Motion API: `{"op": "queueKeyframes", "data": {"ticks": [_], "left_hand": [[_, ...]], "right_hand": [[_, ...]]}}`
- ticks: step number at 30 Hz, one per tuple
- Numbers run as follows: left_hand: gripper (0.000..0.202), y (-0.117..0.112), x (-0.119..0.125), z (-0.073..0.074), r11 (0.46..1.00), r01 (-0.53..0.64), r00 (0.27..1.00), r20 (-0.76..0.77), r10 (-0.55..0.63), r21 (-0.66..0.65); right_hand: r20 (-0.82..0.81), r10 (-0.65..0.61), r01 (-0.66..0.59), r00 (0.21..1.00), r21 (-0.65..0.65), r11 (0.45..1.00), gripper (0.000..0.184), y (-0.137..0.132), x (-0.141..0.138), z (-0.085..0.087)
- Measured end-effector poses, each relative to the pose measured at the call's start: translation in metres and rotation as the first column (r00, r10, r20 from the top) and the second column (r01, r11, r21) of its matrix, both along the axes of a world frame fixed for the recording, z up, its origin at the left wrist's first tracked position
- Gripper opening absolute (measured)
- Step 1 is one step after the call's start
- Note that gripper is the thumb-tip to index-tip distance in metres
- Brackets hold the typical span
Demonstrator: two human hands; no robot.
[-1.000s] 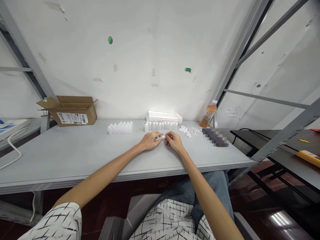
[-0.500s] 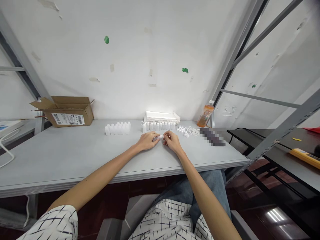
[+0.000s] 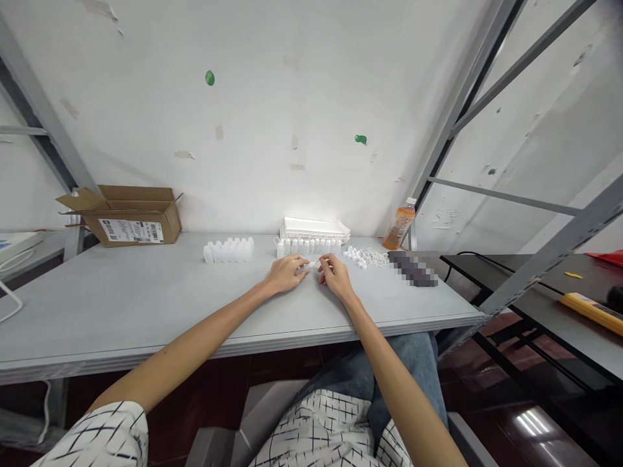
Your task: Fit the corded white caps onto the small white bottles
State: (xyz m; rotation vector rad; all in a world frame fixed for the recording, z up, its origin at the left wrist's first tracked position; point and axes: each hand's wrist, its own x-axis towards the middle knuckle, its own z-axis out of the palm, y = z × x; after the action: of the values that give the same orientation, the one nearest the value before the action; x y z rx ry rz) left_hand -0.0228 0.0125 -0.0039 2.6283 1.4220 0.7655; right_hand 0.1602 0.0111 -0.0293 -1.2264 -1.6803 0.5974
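Note:
My left hand [image 3: 285, 273] and my right hand [image 3: 333, 274] meet over the grey table [image 3: 146, 305], fingers curled. Between them they pinch a small white bottle [image 3: 310, 265] lying sideways; the left hand grips its body, the right fingers close on its cap end. Just behind the hands stands a row of small white bottles [image 3: 307, 246], and a second cluster of white bottles [image 3: 228, 250] stands further left. A scatter of small white caps [image 3: 365, 257] lies to the right of my right hand.
A white stack of trays [image 3: 314, 227] sits against the wall behind the bottle row. An open cardboard box [image 3: 127, 215] is at the back left, an orange drink bottle [image 3: 399, 225] at the back right by a metal shelf upright [image 3: 448, 130]. A dark table [image 3: 535, 305] stands to the right.
Both hands stay together on the small bottle with only slight finger movement. The view has shifted a little, so everything sits slightly further left.

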Motion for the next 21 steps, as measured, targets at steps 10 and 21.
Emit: {"op": "queueKeyframes", "data": {"ticks": [10,21], "left_hand": [[0.022,0.016,-0.006,-0.005,0.975,-0.213,0.954,0.204,0.22,-0.056],[0.023,0.022,-0.013,-0.003,0.893,-0.43,0.893,0.083,0.442,-0.135]], "right_hand": [[0.198,-0.064,0.065,0.978,0.001,0.998,0.025,-0.006,-0.001,0.007],[0.271,-0.077,0.076,0.959,0.015,0.997,0.036,-0.007,-0.002,0.008]]}}
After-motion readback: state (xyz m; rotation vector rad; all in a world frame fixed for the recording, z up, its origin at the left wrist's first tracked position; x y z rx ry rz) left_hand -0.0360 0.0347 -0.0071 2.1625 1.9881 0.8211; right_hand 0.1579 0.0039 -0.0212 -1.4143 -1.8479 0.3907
